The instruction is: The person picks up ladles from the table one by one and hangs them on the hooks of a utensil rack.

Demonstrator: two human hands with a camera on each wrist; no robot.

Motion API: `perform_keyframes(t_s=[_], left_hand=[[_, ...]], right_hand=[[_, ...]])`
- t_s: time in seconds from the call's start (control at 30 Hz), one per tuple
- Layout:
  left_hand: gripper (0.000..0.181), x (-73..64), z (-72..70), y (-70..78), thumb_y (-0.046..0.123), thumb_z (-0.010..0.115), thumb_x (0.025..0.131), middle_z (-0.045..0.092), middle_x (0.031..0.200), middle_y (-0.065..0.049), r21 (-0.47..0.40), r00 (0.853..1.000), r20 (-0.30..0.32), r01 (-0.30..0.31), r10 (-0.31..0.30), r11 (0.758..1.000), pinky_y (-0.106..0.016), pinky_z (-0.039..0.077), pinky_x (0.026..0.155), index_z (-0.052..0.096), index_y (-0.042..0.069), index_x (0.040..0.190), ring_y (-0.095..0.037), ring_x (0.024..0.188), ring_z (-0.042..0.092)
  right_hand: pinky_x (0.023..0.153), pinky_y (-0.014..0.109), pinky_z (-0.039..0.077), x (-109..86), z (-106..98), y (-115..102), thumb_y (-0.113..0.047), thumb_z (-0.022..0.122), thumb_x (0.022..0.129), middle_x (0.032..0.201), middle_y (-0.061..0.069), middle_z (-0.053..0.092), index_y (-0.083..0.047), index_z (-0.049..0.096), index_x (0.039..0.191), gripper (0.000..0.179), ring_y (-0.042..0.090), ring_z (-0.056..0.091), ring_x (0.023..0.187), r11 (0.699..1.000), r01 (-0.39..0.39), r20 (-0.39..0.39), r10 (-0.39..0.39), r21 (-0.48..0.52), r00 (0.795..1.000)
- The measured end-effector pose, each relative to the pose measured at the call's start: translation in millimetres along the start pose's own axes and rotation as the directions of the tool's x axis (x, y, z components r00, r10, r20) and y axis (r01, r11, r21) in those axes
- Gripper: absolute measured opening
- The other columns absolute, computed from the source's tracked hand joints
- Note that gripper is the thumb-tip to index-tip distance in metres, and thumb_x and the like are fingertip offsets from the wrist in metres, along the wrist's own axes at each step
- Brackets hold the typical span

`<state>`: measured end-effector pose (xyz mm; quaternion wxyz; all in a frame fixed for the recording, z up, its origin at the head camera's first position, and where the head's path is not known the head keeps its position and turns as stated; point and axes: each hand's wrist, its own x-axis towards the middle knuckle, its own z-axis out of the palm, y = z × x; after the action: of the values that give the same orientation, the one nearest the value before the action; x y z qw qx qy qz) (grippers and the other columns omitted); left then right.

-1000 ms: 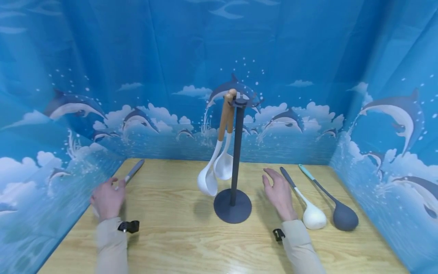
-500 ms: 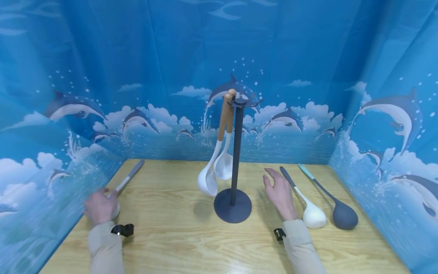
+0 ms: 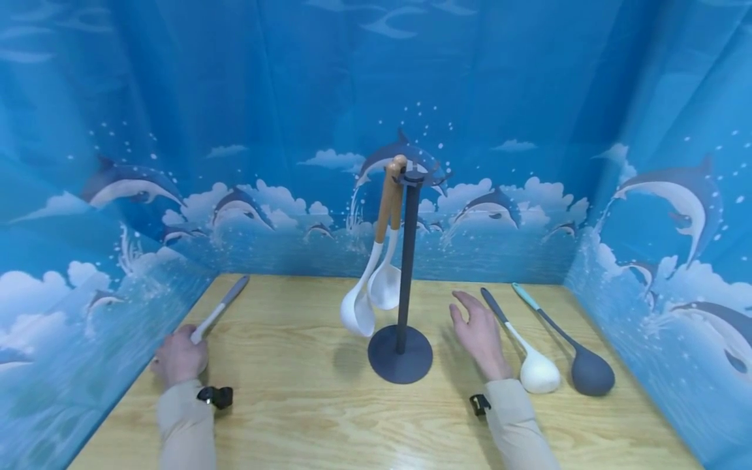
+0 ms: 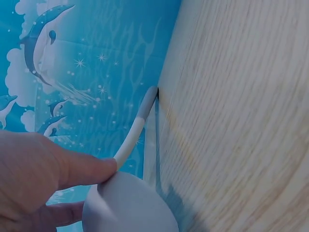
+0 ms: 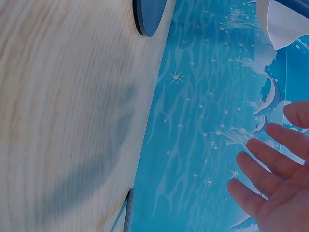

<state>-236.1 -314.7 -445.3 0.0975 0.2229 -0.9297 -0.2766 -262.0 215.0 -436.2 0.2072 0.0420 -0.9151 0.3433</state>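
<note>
1. Gray-handled ladle (image 3: 220, 309): at the left edge of the table (image 3: 294, 405), beside the dolphin-print curtain (image 3: 94, 248), handle pointing away from the person. Cannot tell whether its bowl (image 4: 130, 203) touches the table.
2. Left hand (image 3: 181, 356): fingers pinch the ladle near where shaft meets bowl. Right hand (image 3: 478, 329): fingers spread, holding nothing.
3. Handling (judged): light, stiff, probably slick at the bowl, not fragile. The neck offers a sure hold; mid-shaft may balance better.
4. Surroundings: black stand (image 3: 407, 274) with two wood-handled ladles (image 3: 357, 313) hanging on its left; dark-handled white ladle (image 3: 539, 373) and green-handled dark ladle (image 3: 592, 373) lie right of the right hand.
5. Obstructions: curtain crowds the left hand; hanging ladles could be knocked.
</note>
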Motion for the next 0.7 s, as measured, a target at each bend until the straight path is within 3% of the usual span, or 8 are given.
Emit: perform_keyframes(t_s=[0.23,0.43,0.57,0.7], left_hand=[[0.046,0.5,0.4,-0.4,0.015,0.051,0.091,0.049,0.120,-0.041,0.054,0.997,-0.019,-0.068,0.069,0.996,-0.067,0.031,0.092,0.050,-0.006,0.132,-0.058,0.110,0.044],[0.048,-2.0,2.4,-0.2,0.021,0.051,0.091,0.044,0.122,-0.044,0.003,0.999,0.012,-0.040,0.040,0.999,-0.068,0.024,0.096,0.049,-0.003,0.132,-0.059,0.116,0.037],[0.045,-3.5,3.4,-0.8,0.022,0.052,0.089,0.046,0.119,-0.042,-0.030,1.000,0.008,-0.024,0.024,0.999,-0.067,0.030,0.090,0.052,-0.001,0.127,-0.060,0.114,0.038],[0.036,-4.3,4.6,-2.7,0.023,0.057,0.087,0.056,0.111,-0.037,-0.053,0.999,-0.026,-0.037,0.036,0.998,-0.061,0.038,0.076,0.058,-0.002,0.114,-0.057,0.103,0.049]], right_hand=[[0.108,0.058,0.038,0.6,1.0,-0.5,-0.028,0.051,0.102,0.144,0.019,0.051,-0.007,0.054,0.139,0.043,0.041,0.048,0.132,1.000,-0.010,0.025,0.010,-0.001,1.000],[0.105,0.061,0.039,1.9,1.2,-1.2,-0.027,0.051,0.101,0.145,0.022,0.048,-0.006,0.055,0.138,0.043,0.045,0.048,0.130,1.000,-0.003,0.028,0.003,-0.021,1.000],[0.106,0.061,0.038,1.5,0.8,-2.1,-0.029,0.050,0.101,0.147,0.021,0.046,-0.007,0.054,0.139,0.044,0.044,0.045,0.133,1.000,-0.018,0.045,0.019,-0.021,0.999],[0.106,0.062,0.037,0.4,0.7,-2.4,-0.030,0.051,0.101,0.149,0.020,0.044,-0.007,0.054,0.139,0.045,0.044,0.044,0.134,0.999,-0.028,0.051,0.029,-0.019,0.998]])
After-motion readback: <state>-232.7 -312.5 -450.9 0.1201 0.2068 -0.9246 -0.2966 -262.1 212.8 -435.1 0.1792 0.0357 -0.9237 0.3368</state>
